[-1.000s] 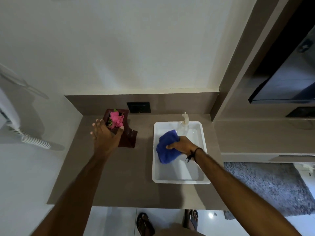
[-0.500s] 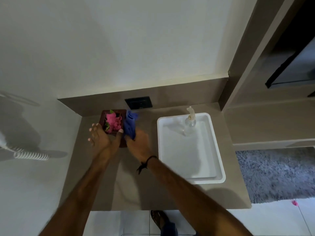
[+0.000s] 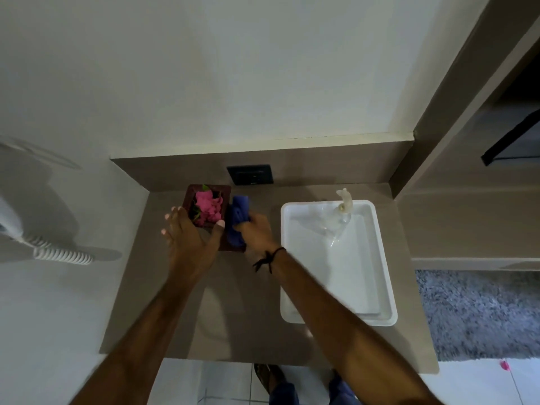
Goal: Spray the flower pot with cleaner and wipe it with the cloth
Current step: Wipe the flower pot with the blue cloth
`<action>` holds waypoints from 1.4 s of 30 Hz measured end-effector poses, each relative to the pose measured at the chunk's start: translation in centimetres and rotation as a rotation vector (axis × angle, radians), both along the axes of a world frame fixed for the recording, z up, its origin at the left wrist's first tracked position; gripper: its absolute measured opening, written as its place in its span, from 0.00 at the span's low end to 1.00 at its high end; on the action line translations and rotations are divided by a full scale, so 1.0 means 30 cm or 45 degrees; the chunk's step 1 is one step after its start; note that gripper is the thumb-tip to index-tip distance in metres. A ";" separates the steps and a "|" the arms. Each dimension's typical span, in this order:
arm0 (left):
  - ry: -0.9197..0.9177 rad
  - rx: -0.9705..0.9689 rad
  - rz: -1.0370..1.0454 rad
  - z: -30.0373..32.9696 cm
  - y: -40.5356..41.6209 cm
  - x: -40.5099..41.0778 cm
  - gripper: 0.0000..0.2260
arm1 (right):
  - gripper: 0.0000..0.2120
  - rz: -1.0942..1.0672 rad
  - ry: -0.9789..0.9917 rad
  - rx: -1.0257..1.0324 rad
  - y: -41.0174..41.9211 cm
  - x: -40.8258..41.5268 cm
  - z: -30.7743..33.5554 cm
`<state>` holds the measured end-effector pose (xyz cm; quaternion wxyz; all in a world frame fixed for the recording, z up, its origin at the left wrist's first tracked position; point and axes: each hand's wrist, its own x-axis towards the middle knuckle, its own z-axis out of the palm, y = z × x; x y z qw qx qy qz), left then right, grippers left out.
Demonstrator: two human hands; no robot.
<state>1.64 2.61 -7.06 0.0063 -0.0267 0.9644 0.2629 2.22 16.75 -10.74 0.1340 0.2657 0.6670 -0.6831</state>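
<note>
A dark brown square flower pot (image 3: 224,190) with pink flowers (image 3: 208,206) stands at the back left of the brown counter. My left hand (image 3: 187,235) grips the pot's near side, thumb on its rim. My right hand (image 3: 254,232) presses a crumpled blue cloth (image 3: 238,220) against the pot's right side. A clear spray bottle (image 3: 342,211) with a pale trigger head stands at the far end of the white tray (image 3: 382,258), apart from both hands.
A dark wall socket (image 3: 250,175) sits behind the pot. A white corded handset (image 3: 43,247) hangs on the left wall. A grey rug (image 3: 479,311) lies on the floor to the right, beyond the counter edge. My feet show below the counter's front edge.
My right hand lifted the blue cloth out of the tray and carried it left to the pot's right side. My left hand settled onto the pot.
</note>
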 end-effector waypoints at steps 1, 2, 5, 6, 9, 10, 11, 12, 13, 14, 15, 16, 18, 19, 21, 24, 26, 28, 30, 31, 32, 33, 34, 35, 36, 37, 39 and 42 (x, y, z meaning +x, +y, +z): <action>-0.006 0.004 0.001 -0.001 0.001 0.000 0.46 | 0.04 -0.039 0.068 -0.029 0.005 0.000 0.020; -0.012 0.014 0.001 -0.002 0.001 0.003 0.46 | 0.04 -0.063 0.133 -0.037 0.002 0.008 0.029; -0.007 0.057 -0.006 -0.007 0.000 0.013 0.46 | 0.11 0.059 0.210 0.167 -0.031 0.059 -0.018; -0.005 0.063 -0.008 -0.007 -0.002 0.014 0.46 | 0.16 0.162 0.199 0.264 -0.040 0.070 -0.048; -0.028 0.052 -0.006 -0.001 -0.003 0.013 0.47 | 0.29 0.366 0.132 0.557 -0.032 0.052 -0.111; -0.029 0.051 -0.004 0.001 -0.001 0.013 0.47 | 0.30 0.366 0.139 0.610 -0.023 0.034 -0.122; -0.031 0.053 -0.002 0.003 0.000 0.013 0.47 | 0.30 0.363 0.150 0.652 -0.017 0.017 -0.127; -0.033 0.053 -0.001 0.006 0.001 0.010 0.47 | 0.30 0.370 0.159 0.687 -0.012 0.002 -0.131; -0.038 0.049 -0.002 0.008 0.001 0.011 0.47 | 0.31 0.387 0.158 0.713 -0.012 -0.007 -0.135; -0.044 0.042 -0.004 0.009 0.001 0.013 0.47 | 0.31 0.401 0.151 0.719 -0.016 -0.010 -0.141; -0.051 0.036 -0.007 0.009 0.001 0.016 0.47 | 0.32 0.400 0.135 0.703 -0.024 -0.003 -0.145; -0.058 0.036 -0.004 0.012 0.001 0.019 0.47 | 0.32 0.389 0.120 0.675 -0.037 0.013 -0.147; -0.057 0.043 0.005 0.016 0.000 0.020 0.47 | 0.31 0.346 0.110 0.630 -0.070 0.053 -0.150; -0.055 0.047 0.010 0.017 0.001 0.019 0.47 | 0.30 0.313 0.111 0.613 -0.089 0.072 -0.152; -0.057 0.052 0.018 0.018 0.004 0.016 0.47 | 0.28 0.233 0.108 0.573 -0.128 0.100 -0.157; -0.073 0.059 0.025 0.019 0.002 0.014 0.48 | 0.24 0.010 0.012 0.415 -0.182 0.127 -0.147; -0.081 0.057 0.028 0.018 0.000 0.015 0.48 | 0.19 -0.111 -0.028 0.315 -0.213 0.141 -0.137; -0.083 0.060 0.018 0.022 0.000 0.016 0.47 | 0.14 -0.180 -0.046 0.252 -0.223 0.146 -0.122; -0.082 0.060 0.013 0.027 0.004 0.016 0.47 | 0.15 -0.231 -0.077 0.260 -0.201 0.129 -0.099; -0.081 0.058 0.015 0.030 0.004 0.018 0.47 | 0.16 -0.246 -0.096 0.274 -0.183 0.113 -0.087; -0.081 0.058 0.014 0.033 0.004 0.020 0.47 | 0.16 -0.260 -0.103 0.278 -0.162 0.093 -0.073; -0.078 0.059 0.010 0.035 0.007 0.021 0.47 | 0.15 -0.272 -0.095 0.275 -0.140 0.072 -0.055; -0.073 0.059 0.008 0.038 0.008 0.022 0.47 | 0.14 -0.293 -0.069 0.272 -0.125 0.054 -0.031; -0.068 0.057 0.009 0.039 0.009 0.023 0.47 | 0.13 -0.331 -0.032 0.264 -0.115 0.042 -0.005; -0.065 0.057 0.011 0.040 0.009 0.025 0.47 | 0.11 -0.374 0.011 0.250 -0.111 0.039 0.014; -0.067 0.056 0.014 0.040 0.010 0.026 0.47 | 0.10 -0.406 0.063 0.241 -0.110 0.048 0.028; -0.068 0.059 0.017 0.040 0.009 0.027 0.47 | 0.07 -0.403 0.182 0.245 -0.114 0.089 0.027; -0.055 0.053 0.011 0.038 0.008 0.026 0.47 | 0.09 -0.237 0.205 0.342 -0.107 0.105 -0.001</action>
